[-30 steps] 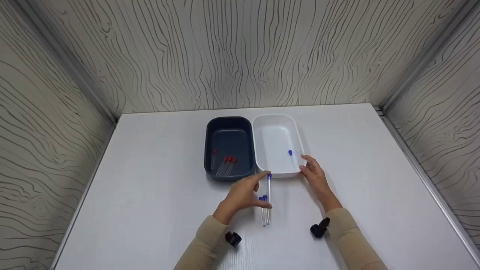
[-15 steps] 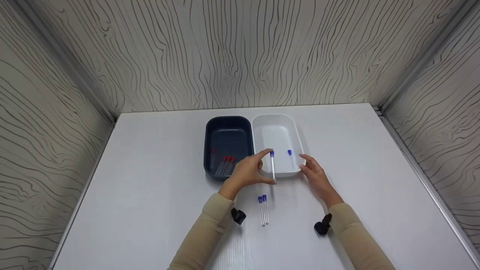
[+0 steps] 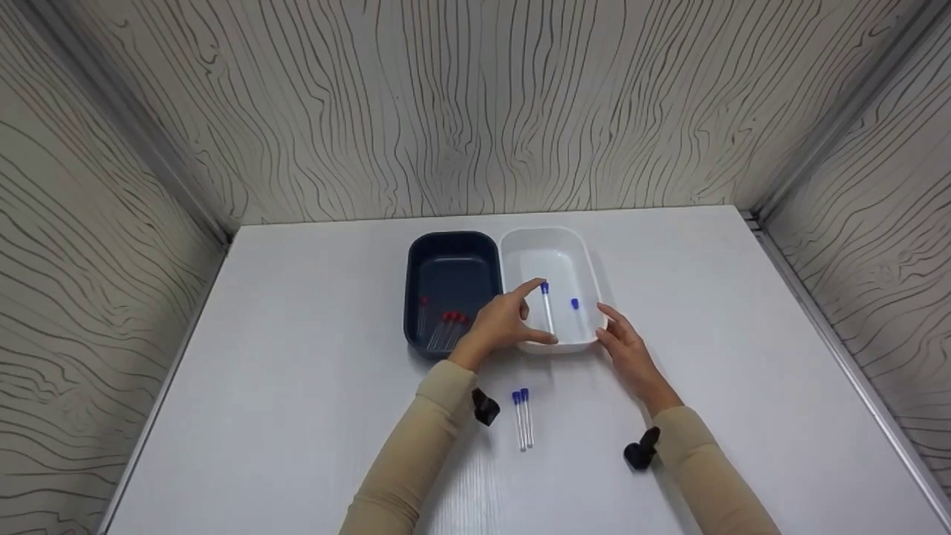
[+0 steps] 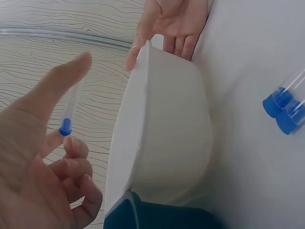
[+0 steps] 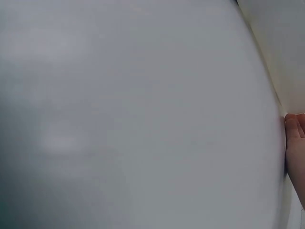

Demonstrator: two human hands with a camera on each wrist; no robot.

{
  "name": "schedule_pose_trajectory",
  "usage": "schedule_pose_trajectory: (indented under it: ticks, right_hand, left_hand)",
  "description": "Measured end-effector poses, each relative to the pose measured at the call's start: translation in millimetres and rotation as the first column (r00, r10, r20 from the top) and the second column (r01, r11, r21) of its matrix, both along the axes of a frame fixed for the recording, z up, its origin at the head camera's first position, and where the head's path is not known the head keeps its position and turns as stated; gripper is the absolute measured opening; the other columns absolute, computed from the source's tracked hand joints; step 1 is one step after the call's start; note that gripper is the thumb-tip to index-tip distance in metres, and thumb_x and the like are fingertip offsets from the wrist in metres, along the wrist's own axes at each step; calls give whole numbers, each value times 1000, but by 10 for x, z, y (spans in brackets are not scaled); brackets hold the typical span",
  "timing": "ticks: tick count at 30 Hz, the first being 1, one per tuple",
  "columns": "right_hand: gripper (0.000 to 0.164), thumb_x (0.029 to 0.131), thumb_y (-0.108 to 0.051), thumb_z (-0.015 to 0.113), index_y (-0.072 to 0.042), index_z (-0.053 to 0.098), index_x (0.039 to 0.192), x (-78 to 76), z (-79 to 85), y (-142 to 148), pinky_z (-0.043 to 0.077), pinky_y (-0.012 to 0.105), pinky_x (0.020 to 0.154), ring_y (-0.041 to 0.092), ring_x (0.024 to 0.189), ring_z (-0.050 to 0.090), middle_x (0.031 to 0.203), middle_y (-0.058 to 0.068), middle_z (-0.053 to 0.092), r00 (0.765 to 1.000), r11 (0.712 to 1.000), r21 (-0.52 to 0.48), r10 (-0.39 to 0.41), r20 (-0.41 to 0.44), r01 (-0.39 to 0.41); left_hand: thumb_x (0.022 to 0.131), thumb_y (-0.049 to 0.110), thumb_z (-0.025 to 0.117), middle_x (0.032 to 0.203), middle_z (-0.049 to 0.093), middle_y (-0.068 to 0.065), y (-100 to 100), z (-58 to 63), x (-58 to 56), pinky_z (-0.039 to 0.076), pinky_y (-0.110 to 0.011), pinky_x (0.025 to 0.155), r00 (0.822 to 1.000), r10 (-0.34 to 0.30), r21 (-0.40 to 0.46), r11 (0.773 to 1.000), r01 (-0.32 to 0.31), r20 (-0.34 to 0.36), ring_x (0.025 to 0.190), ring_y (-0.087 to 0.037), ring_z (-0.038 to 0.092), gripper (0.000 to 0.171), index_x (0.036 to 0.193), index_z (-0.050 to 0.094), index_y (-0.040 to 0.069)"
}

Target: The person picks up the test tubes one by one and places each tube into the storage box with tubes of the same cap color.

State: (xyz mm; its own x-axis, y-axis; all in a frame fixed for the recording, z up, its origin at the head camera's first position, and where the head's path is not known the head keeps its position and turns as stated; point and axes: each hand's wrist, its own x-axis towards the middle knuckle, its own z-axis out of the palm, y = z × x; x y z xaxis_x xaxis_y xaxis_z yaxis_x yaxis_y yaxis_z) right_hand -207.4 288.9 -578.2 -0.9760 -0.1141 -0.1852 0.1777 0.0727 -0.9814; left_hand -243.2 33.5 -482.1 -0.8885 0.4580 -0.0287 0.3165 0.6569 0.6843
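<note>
My left hand [image 3: 505, 319] pinches a blue-capped test tube [image 3: 549, 310] lengthwise, index finger at the cap and thumb at the other end. The tube is over the front part of a white tray [image 3: 536, 269]. In the left wrist view, this clear tube [image 4: 71, 102] spans thumb to index finger. My right hand [image 3: 631, 360] holds the tray's front right corner; the right wrist view shows only part of that hand [image 5: 296, 148]. Inside the white tray lies another blue-capped tube [image 3: 575, 304], its clear body hard to see.
A dark blue tray [image 3: 453, 271] stands against the white one's left side, with several red-capped tubes [image 3: 448, 331] inside. Two blue-capped tubes [image 3: 519, 423] lie side by side on the white table [image 3: 297, 371] in front. Patterned panels [image 3: 461, 111] enclose the back and sides.
My left hand has lifted the blue-capped tube from beside the other two and carried it forward over the white tray. My right hand has stayed at the tray's corner.
</note>
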Motion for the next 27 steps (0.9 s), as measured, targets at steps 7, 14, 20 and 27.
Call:
schedule_pose_trajectory:
  ticks: [7, 14, 20, 27]
  right_hand:
    - [58, 101, -26, 49, -21, 23, 153, 3, -27, 1, 11, 46, 125, 31, 153, -2, 164, 16, -2, 1000, 1000, -22, 1, -6, -1]
    - [60, 100, -25, 52, -18, 24, 152, -2, -27, 18, 7, 44, 126, 28, 153, -9, 164, 13, -6, 1000, 994, -104, -20, 13, 21]
    - [59, 100, -26, 52, -20, 25, 152, -2, -36, 19, 7, 45, 126, 29, 154, -6, 165, 12, -3, 999, 996, -88, -30, 16, 31]
    - [59, 99, -30, 52, -23, 26, 152, -5, -18, 2, 7, 46, 126, 29, 154, -7, 165, 13, -4, 999, 997, -69, -22, 35, 25]
  left_hand:
    - [70, 42, 84, 80, 50, 2, 114, -51, -67, 32, -18, 58, 999, 19, 25, 1000, -20, 30, 68, -8, 40, 92, 148, 38, 26]
    - [69, 37, 86, 74, 44, 6, 287, -123, -151, 30, -18, 55, 995, 82, 26, 996, -83, 58, 64, -8, 39, 94, 148, 37, 25]
    - [69, 33, 87, 75, 47, 3, 408, -176, -192, 34, -19, 59, 993, 83, 41, 995, -87, 88, 67, -9, 41, 96, 149, 35, 24]
    - [69, 28, 87, 77, 51, 0, 475, -243, -222, 41, -21, 68, 988, 76, 73, 994, -87, 138, 70, -9, 43, 96, 149, 36, 18]
